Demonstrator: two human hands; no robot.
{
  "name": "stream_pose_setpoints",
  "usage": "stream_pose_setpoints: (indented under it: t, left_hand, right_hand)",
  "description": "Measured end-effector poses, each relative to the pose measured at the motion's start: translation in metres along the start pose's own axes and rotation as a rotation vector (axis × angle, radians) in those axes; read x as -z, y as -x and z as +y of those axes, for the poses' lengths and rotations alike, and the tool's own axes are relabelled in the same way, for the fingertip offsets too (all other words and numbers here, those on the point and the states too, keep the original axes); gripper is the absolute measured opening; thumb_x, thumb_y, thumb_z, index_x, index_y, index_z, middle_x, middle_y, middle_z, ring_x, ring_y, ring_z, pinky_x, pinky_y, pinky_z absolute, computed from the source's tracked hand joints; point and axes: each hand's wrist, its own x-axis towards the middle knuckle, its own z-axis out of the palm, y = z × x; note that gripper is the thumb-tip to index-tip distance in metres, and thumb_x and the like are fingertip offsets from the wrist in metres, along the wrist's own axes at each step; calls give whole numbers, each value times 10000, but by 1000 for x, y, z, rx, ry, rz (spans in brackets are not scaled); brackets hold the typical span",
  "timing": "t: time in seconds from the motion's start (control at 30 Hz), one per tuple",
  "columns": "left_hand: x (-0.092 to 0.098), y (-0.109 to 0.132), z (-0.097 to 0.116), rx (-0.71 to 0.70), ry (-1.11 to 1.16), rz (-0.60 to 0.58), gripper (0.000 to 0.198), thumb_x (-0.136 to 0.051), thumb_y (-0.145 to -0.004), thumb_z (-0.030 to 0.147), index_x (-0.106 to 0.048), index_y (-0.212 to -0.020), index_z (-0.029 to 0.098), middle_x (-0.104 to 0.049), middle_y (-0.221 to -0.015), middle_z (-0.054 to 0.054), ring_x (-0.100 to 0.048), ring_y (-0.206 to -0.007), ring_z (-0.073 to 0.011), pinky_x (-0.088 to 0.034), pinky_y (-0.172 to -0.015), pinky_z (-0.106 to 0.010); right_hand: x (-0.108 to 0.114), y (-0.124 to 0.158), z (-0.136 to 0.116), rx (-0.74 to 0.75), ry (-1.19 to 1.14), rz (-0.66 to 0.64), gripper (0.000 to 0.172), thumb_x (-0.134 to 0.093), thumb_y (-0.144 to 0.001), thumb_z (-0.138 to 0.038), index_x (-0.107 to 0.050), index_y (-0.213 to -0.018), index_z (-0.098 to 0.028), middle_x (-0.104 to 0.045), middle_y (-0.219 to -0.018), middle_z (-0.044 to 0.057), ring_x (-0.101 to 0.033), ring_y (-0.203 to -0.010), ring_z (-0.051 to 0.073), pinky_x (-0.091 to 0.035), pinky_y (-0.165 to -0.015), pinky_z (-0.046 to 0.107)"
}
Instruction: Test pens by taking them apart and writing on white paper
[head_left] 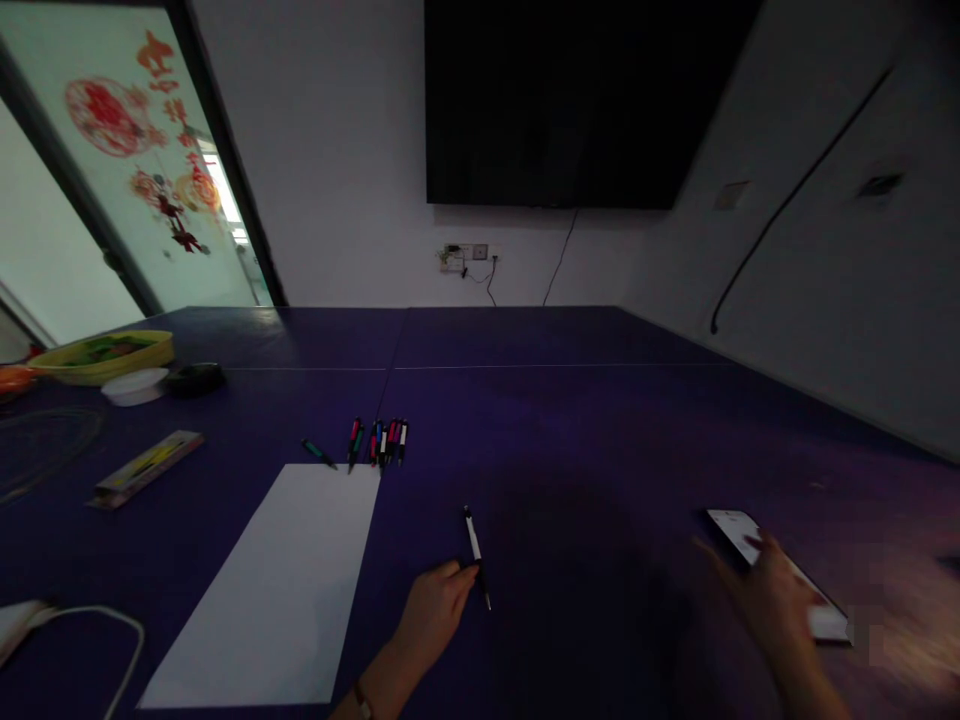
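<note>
My left hand has its fingers closed at the side of a white and black pen, whose tip points toward me. Left of that hand lies a blank white sheet of paper. Over a phone with a lit screen, on the right, is my right hand, blurred, thumb and fingers apart. Its fingers cover part of the phone; whether they touch it is unclear. Several pens in mixed colours lie together beyond the paper's top edge, and a green and black pen lies apart from them.
On the purple table, a long narrow box lies left of the paper. Farther back are a yellow basket, a white round container and a black round object. A white cable curves at the lower left.
</note>
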Motion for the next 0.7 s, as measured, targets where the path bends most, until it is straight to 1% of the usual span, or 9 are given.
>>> stream_pose_setpoints:
  t: [0.1,0.17,0.23,0.27,0.4,0.47,0.57,0.63,0.7]
  left_hand:
    - [2,0,1,-16,17,-4,343,-279,-865,202,-567,-1051,217,-601,-780,-28,-573,-670,-111,-411,-583,-198]
    - [5,-1,1,-24,37,-3,347,-274,-865,213,-568,-1050,216,-599,-774,-30,-570,-670,-111,-410,-583,-195]
    - [6,-1,1,-23,63,-2,352,-271,-865,223,-567,-1056,219,-600,-770,-33,-569,-673,-114,-410,-585,-195]
    - [7,-1,1,-20,79,-4,356,-269,-864,226,-564,-1063,217,-601,-772,-36,-569,-675,-117,-410,-585,-198]
    - [6,-1,1,25,162,0,353,-287,-849,232,-580,-1043,197,-609,-776,-54,-564,-682,-138,-413,-609,-231]
    - [5,-3,2,92,286,63,328,-331,-838,282,-603,-995,187,-614,-802,-65,-559,-704,-147,-417,-641,-251]
    - [7,-9,5,278,730,147,384,-395,-804,414,-569,-1025,153,-619,-802,-67,-534,-597,-125,-422,-572,-254]
    - [12,-13,10,390,1100,153,463,-431,-770,486,-532,-1051,133,-617,-772,-56,-460,-462,-78,-379,-466,-224]
    - [19,-15,15,449,1373,137,469,-497,-723,515,-546,-979,124,-610,-739,-40,-364,-385,-32,-317,-405,-196]
  right_hand:
    - [-17,88,-77,47,-413,-304,521,-490,-657,-544,-508,-1013,-164,-641,-826,102,-610,-714,246,-468,-617,348]
    - [-30,146,-124,152,-511,-489,308,-515,-690,-448,-582,-866,-204,-639,-748,60,-598,-665,206,-453,-635,316]
    - [-41,186,-160,210,-558,-582,166,-548,-682,-351,-613,-772,-228,-624,-728,52,-581,-657,200,-430,-626,303]
    - [-45,197,-172,205,-548,-577,129,-556,-673,-318,-617,-745,-229,-616,-727,57,-573,-654,203,-418,-613,303]
    - [-51,201,-188,111,-571,-527,84,-535,-680,-254,-601,-637,-228,-587,-669,53,-539,-614,191,-386,-614,304]
    - [-50,193,-187,37,-624,-542,89,-560,-665,-284,-601,-611,-227,-594,-646,50,-538,-602,194,-387,-616,307]
    - [-47,189,-185,-86,-825,-654,153,-619,-620,-365,-628,-634,-213,-616,-630,41,-547,-608,199,-393,-601,301]
    - [-44,193,-185,-186,-989,-788,223,-653,-583,-410,-637,-639,-194,-603,-589,23,-527,-568,171,-383,-557,277]
    - [-40,200,-186,-355,-1130,-917,283,-695,-530,-433,-637,-643,-181,-567,-539,-4,-479,-508,126,-359,-512,246]
